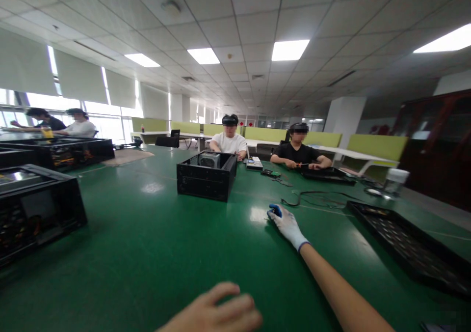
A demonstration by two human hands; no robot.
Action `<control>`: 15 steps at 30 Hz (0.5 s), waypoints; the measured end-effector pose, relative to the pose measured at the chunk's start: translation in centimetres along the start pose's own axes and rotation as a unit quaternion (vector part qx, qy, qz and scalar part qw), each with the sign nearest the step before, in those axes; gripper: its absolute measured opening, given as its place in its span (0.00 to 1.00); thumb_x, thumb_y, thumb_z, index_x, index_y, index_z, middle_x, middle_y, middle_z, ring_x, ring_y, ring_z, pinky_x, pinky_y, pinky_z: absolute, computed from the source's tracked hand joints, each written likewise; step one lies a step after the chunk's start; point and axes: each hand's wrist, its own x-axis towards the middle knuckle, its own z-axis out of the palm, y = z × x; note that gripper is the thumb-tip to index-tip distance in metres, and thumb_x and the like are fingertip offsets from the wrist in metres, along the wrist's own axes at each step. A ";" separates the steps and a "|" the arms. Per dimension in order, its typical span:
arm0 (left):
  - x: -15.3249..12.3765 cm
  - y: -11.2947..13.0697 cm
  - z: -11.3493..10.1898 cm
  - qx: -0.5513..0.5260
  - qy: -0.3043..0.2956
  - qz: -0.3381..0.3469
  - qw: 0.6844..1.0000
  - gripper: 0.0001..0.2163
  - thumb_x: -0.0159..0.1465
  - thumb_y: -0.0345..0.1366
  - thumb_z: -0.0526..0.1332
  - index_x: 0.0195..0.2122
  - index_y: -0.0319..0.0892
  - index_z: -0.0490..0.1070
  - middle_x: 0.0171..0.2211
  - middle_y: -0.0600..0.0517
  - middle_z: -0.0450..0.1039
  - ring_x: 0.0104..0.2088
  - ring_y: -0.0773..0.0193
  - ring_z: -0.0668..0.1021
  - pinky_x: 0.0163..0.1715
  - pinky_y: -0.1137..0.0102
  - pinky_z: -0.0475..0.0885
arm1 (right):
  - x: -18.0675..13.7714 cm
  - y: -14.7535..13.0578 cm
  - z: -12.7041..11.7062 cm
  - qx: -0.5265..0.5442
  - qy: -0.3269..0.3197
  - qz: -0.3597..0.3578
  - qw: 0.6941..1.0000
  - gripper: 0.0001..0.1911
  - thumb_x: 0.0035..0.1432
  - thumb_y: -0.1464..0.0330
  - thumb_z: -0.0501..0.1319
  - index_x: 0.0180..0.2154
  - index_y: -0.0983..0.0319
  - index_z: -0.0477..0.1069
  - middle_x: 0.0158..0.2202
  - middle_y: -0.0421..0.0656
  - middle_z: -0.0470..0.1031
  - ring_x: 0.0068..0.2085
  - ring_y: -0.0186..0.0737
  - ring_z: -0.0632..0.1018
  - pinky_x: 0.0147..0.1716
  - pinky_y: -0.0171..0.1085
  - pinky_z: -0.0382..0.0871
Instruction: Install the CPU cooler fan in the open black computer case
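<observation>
My right hand point(287, 225) wears a white glove and reaches far out over the green table point(154, 253). Its fingers are closed on a small blue object point(274, 209) that rests at the table surface; I cannot tell what the object is. My left hand point(215, 313) is bare and lies low at the bottom edge, with fingers stretched to the right and nothing in it. An open black computer case point(206, 177) stands beyond both hands, left of the gloved hand.
Another open case point(37, 209) sits at the left, one more point(73, 152) behind it. A black perforated panel point(408, 246) lies at the right, with loose cables point(316, 197) and a clear jar point(395, 180) beyond. Two people point(230, 143) point(299, 152) sit across the table.
</observation>
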 end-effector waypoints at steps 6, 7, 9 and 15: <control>4.7 -18.0 -5.9 0.211 0.008 -0.227 0.951 0.24 0.71 0.43 0.61 0.64 0.39 0.61 0.63 0.40 0.61 0.64 0.46 0.64 0.65 0.51 0.62 | -0.4 -0.4 0.3 -0.023 -0.007 0.008 1.000 0.23 0.63 0.57 0.58 0.55 0.60 0.72 0.50 0.50 0.79 0.52 0.51 0.77 0.55 0.44 0.66; 5.4 -20.5 -6.1 0.224 0.000 -0.252 0.941 0.24 0.70 0.44 0.63 0.62 0.38 0.63 0.60 0.39 0.64 0.62 0.46 0.67 0.64 0.51 0.63 | -0.5 -0.4 0.3 -0.027 -0.005 0.010 1.000 0.23 0.63 0.58 0.59 0.56 0.61 0.72 0.50 0.50 0.79 0.52 0.50 0.77 0.55 0.43 0.66; 6.4 -24.2 -5.6 0.248 -0.016 -0.305 0.919 0.21 0.69 0.45 0.64 0.57 0.37 0.68 0.53 0.42 0.71 0.56 0.49 0.73 0.59 0.51 0.69 | -0.6 -0.4 0.3 -0.035 0.000 0.013 0.999 0.23 0.63 0.59 0.60 0.56 0.61 0.72 0.50 0.50 0.78 0.53 0.50 0.77 0.55 0.42 0.65; 7.9 -25.1 -3.9 0.270 -0.042 -0.413 0.868 0.18 0.73 0.50 0.56 0.48 0.38 0.72 0.45 0.46 0.75 0.49 0.54 0.77 0.53 0.53 0.72 | -0.6 -0.3 0.3 -0.038 0.006 0.023 0.999 0.23 0.63 0.61 0.61 0.59 0.58 0.70 0.52 0.48 0.78 0.54 0.47 0.77 0.55 0.38 0.65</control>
